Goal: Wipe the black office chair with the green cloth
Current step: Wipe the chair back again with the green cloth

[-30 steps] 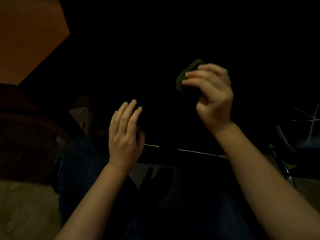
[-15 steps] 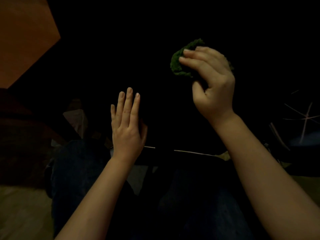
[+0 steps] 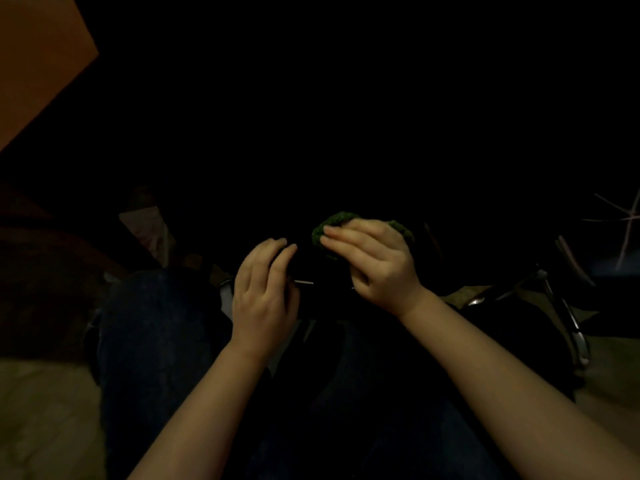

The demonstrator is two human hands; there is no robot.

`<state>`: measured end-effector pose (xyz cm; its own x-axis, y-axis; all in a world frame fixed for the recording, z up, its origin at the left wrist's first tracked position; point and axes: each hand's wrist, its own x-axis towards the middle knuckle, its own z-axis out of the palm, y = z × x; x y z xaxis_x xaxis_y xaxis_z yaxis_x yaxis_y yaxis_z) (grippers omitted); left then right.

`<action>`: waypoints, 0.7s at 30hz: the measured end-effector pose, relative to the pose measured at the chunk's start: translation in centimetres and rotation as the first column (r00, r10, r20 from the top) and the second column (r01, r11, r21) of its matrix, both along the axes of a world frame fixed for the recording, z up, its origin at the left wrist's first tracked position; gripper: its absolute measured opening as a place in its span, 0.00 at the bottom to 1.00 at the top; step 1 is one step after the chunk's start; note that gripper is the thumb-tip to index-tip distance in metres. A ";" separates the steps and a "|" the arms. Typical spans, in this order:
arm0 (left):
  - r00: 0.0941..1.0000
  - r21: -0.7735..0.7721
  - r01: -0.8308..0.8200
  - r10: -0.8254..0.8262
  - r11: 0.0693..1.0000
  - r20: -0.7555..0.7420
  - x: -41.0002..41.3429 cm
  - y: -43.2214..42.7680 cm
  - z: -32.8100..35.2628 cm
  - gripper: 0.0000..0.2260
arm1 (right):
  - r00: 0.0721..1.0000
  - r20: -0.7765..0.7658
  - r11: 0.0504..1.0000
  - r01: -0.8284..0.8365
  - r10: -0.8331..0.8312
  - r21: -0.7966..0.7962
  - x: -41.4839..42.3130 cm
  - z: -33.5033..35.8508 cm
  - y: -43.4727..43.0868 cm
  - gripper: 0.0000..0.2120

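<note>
The black office chair (image 3: 346,133) fills the dark upper middle of the view, and its shape is hard to make out. My right hand (image 3: 372,261) grips the bunched green cloth (image 3: 325,232) and holds it against the chair's lower part. The cloth shows past my fingertips and behind my knuckles. Just to the left, my left hand (image 3: 265,292) rests against the chair, its fingers together and slightly bent, holding nothing. A thin bright line (image 3: 304,282) of the chair's edge runs between my two hands.
My legs in dark jeans (image 3: 156,341) are below my hands. An orange surface (image 3: 34,64) is at the top left. A chrome tube (image 3: 568,317) slants down at the right, with thin pale lines (image 3: 627,220) above it. Pale floor (image 3: 45,410) shows at the lower left.
My right hand has come down with the green cloth from high on the chair to its lower part. My left hand has moved right, close to the right hand.
</note>
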<state>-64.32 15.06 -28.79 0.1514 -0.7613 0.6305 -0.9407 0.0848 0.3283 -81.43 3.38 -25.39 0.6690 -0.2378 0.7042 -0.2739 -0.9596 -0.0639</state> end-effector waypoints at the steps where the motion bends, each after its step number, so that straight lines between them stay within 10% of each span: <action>1: 1.000 0.025 -0.004 0.005 1.000 -0.015 -0.1 0.2 -0.2 0.16 | 0.999 -0.045 1.000 -0.003 0.002 -0.019 -0.2 -1.0 0.1 0.18; 11: 0.998 0.202 0.064 -0.061 0.977 -0.023 -0.6 -0.2 -1.0 0.16 | 0.952 -0.298 0.987 -0.106 0.066 -0.120 -1.2 -6.8 -0.6 0.21; 21: 0.995 0.265 0.097 -0.096 0.959 -0.019 -1.3 -0.5 -2.2 0.16 | 0.603 -0.784 0.856 0.322 0.143 0.404 -2.8 -12.2 -3.3 0.21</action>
